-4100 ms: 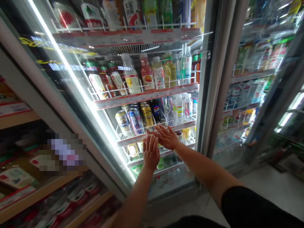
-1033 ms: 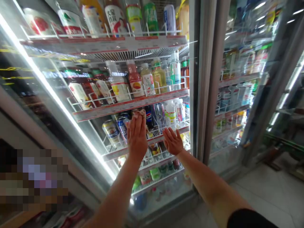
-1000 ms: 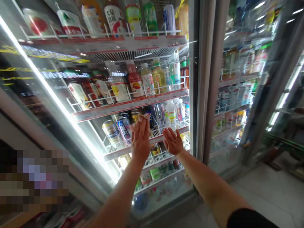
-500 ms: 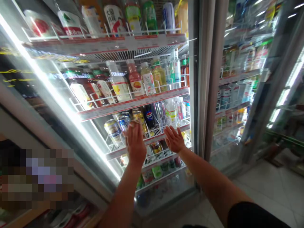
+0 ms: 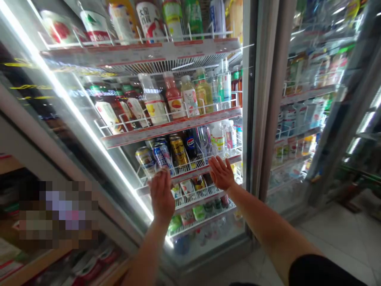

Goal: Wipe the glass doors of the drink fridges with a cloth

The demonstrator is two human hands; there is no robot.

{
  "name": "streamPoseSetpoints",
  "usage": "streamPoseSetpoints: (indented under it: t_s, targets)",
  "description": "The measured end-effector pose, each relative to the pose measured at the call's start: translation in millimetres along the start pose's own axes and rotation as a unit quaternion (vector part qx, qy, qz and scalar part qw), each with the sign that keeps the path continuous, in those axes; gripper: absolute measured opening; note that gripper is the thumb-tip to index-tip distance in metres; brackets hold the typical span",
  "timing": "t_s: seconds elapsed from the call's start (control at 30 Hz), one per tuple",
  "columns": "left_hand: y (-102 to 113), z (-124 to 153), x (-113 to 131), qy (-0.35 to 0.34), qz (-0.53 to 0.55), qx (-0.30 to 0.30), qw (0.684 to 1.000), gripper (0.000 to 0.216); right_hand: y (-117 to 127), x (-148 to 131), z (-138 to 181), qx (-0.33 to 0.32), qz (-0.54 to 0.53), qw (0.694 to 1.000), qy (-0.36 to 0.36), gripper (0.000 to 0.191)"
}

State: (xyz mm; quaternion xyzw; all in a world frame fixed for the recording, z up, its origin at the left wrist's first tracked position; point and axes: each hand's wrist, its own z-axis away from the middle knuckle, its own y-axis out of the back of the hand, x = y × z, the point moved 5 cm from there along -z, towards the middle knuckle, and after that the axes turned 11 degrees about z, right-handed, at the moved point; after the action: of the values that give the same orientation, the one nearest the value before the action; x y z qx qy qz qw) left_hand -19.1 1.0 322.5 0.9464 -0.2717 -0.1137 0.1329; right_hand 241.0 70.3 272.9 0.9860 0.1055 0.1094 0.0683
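I face a lit drinks fridge with a glass door (image 5: pixel 89 131). My left hand (image 5: pixel 162 195) lies against the glass below a row of cans (image 5: pixel 162 155), fingers together, with a small pale wad of cloth (image 5: pixel 163 170) under the fingertips. My right hand (image 5: pixel 222 173) rests flat on the glass further right, fingers spread and nothing in it, in front of the shelf edge (image 5: pixel 193 171) below a Pepsi bottle (image 5: pixel 190 143).
Juice and tea bottles (image 5: pixel 174 97) fill the shelf above. The door's metal frame (image 5: pixel 253 119) runs down the right. A second glass-fronted fridge (image 5: pixel 300 119) stands beyond it. Wooden shelves with goods (image 5: pixel 44 262) are at lower left, pale floor tiles (image 5: pixel 342 234) at lower right.
My left hand has slid down and to the left across the glass, from in front of the cans to below them. My right hand has stayed put on the glass.
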Motion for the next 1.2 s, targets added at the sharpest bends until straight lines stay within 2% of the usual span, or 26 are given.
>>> streamPoseSetpoints:
  t_s: [0.07,0.13,0.23,0.3,0.33,0.43,0.5,0.57,0.63,0.73,0.8,0.9,0.97,1.03,1.1,1.2]
  targets:
    - [-8.2,24.6,11.2,-0.092,0.004,-0.064,0.994,0.074,0.3,0.0,-0.3,0.000,0.001,1.000,0.002,0.061]
    - [0.4,21.5,-2.9,-0.101,-0.002,-0.080,0.992,0.074,1.2,0.2,-0.6,0.009,0.001,1.000,0.003,0.059]
    - [33.2,-12.3,-42.8,-0.033,-0.042,0.003,0.999,0.071,1.4,0.9,-0.3,0.011,0.003,1.000,0.004,0.057]
    - [45.5,-21.0,-53.7,-0.004,-0.066,0.050,0.997,0.071,0.7,1.4,0.3,0.005,0.006,1.000,0.004,0.056]
    - [45.2,-15.8,-51.4,0.004,-0.071,0.056,0.996,0.072,0.5,1.6,0.6,0.003,0.008,1.000,0.003,0.055]
    - [23.8,33.4,-22.7,0.005,-0.062,0.009,0.998,0.075,1.2,1.9,1.4,0.008,0.011,1.000,0.004,0.053]
    - [5.1,73.6,0.0,-0.045,-0.044,-0.062,0.996,0.077,1.2,1.9,1.9,0.009,0.009,1.000,0.005,0.054]
    - [-1.2,96.3,3.7,-0.064,-0.047,-0.100,0.992,0.077,0.2,1.9,2.8,0.004,0.005,1.000,0.004,0.057]
    - [7.4,93.1,-15.1,-0.032,-0.064,-0.092,0.993,0.076,-1.3,2.2,3.6,-0.002,0.002,1.000,0.001,0.059]
    - [31.8,65.8,-55.5,0.045,-0.083,-0.028,0.995,0.072,-2.1,2.3,4.4,0.001,0.000,1.000,-0.001,0.059]
    - [39.8,59.5,-67.9,0.081,-0.078,-0.003,0.994,0.070,-2.1,2.1,4.3,0.002,-0.002,1.000,0.001,0.058]
    - [32.8,85.6,-53.6,0.094,-0.064,-0.023,0.993,0.074,-1.2,2.0,3.2,0.004,0.001,1.000,0.001,0.055]
    - [23.8,110.9,-34.1,0.075,-0.060,-0.055,0.994,0.076,-0.1,2.1,2.3,0.006,0.009,1.000,0.001,0.051]
    - [18.7,121.0,-23.7,0.064,-0.060,-0.080,0.993,0.075,0.3,2.3,2.1,0.008,0.014,1.000,0.003,0.050]
    - [21.8,105.2,-30.0,0.078,-0.067,-0.068,0.992,0.072,-0.5,2.9,3.4,0.006,0.013,1.000,0.004,0.052]
    - [32.7,52.0,-54.4,0.103,-0.071,0.006,0.992,0.066,-4.9,4.5,7.2,-0.013,0.005,1.000,0.000,0.056]
